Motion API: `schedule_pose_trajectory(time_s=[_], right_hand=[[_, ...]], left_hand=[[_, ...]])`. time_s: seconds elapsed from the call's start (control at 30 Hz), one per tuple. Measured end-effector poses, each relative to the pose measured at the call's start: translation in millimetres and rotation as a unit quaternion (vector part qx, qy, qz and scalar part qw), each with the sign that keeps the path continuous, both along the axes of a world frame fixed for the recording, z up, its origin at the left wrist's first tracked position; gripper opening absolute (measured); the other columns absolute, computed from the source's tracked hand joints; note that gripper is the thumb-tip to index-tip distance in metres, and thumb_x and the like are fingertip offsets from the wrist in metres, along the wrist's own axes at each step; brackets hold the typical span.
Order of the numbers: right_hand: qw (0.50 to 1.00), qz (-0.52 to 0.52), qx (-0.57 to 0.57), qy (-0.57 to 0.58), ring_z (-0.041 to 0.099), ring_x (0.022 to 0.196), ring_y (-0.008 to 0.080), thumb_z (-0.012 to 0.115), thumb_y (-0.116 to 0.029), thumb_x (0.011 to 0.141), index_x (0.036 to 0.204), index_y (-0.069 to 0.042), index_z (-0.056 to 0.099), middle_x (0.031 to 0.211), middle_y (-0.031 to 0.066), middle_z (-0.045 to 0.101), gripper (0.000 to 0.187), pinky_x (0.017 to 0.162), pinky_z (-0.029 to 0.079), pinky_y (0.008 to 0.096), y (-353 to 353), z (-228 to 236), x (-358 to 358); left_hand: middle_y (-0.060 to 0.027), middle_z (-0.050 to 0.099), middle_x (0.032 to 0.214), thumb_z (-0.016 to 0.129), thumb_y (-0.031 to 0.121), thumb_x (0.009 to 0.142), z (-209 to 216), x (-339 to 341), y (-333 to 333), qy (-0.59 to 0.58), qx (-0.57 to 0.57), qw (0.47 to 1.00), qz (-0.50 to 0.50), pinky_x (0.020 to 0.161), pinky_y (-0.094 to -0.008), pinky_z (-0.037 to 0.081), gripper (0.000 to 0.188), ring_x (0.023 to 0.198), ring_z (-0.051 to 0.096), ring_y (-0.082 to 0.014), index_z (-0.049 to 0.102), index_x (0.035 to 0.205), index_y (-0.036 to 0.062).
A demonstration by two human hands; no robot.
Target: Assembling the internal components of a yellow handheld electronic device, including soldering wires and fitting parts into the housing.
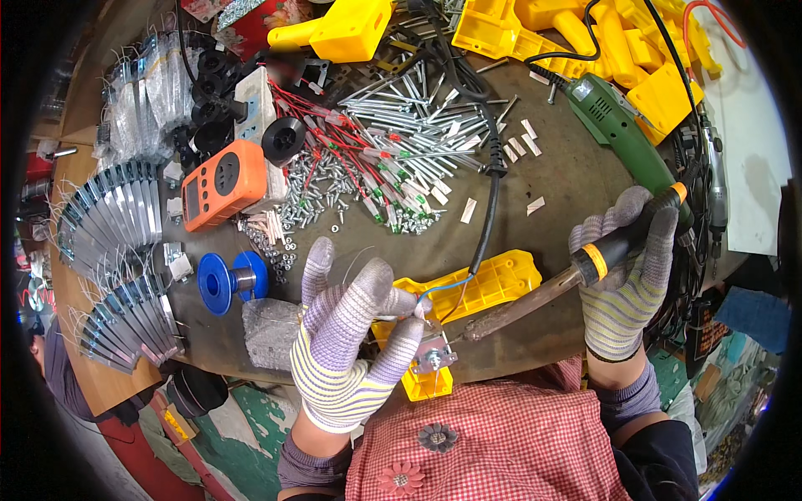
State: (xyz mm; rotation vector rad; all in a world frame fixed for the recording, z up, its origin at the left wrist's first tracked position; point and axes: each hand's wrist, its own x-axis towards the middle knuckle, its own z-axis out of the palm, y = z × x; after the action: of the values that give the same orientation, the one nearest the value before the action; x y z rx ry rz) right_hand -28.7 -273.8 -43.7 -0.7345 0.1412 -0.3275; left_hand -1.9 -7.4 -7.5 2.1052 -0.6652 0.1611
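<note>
My right hand (pixel 620 309), in a striped knit glove, is wrapped round the black handle of a soldering iron (pixel 539 302). The iron's long, darkened barrel slants down to the left, its tip close beside a small metal part (pixel 434 352). My left hand (pixel 355 342), gloved alike, pinches a blue wire (pixel 449 288) between thumb and fingers just above that part. A thin bare strand (pixel 359 255) curves up by its fingers. Beneath them lies a yellow plastic housing shell (pixel 493 284), with a black cable (pixel 486 221) running down to it. Fingers partly hide the wire's end.
A blue solder spool (pixel 215 284) and a bubble-wrapped block (pixel 269 334) are left of my hands. Farther off are an orange meter (pixel 224 185), heaped screws (pixel 409 108), red-wired parts (pixel 334 134) and metal strips (pixel 109 209). A green power tool (pixel 614 121) and yellow shells (pixel 576 33) lie far right.
</note>
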Motion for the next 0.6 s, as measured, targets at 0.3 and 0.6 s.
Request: schedule_pose_trajectory(time_s=[0.3, 0.6], right_hand=[[1.0, -0.005, 0.002, -0.008, 0.057, 0.06, 0.0186, 0.05, -0.035, 0.106, 0.115, -0.009, 0.056, 0.099, 0.0044, 0.063, 0.028, 0.058, 0.046, 0.0346, 0.4, 0.4, -0.4], [0.999, -0.03, -0.005, 0.016, 0.053, 0.058, 0.0188, 0.051, -0.039, 0.105, 0.11, -0.008, 0.056, 0.092, 0.0034, 0.06, 0.031, 0.058, 0.044, 0.0346, 2.5, 2.5, 2.3]], left_hand=[[-0.0022, 0.075, 0.088, 0.075, -0.002, 0.077, -0.3, -1.7, 0.3, 0.003, -0.001, 1.0, 0.006, 0.119, -0.053, 0.024, 0.072, 0.085, 0.073, -0.0192, 0.051, 0.144, 0.0106], [-0.0047, 0.069, 0.081, 0.073, -0.012, 0.071, -1.7, 0.8, -2.4, -0.021, 0.008, 1.0, -0.004, 0.117, -0.0483, 0.033, 0.085, 0.073, 0.067, -0.0131, 0.045, 0.149, 0.0075]])
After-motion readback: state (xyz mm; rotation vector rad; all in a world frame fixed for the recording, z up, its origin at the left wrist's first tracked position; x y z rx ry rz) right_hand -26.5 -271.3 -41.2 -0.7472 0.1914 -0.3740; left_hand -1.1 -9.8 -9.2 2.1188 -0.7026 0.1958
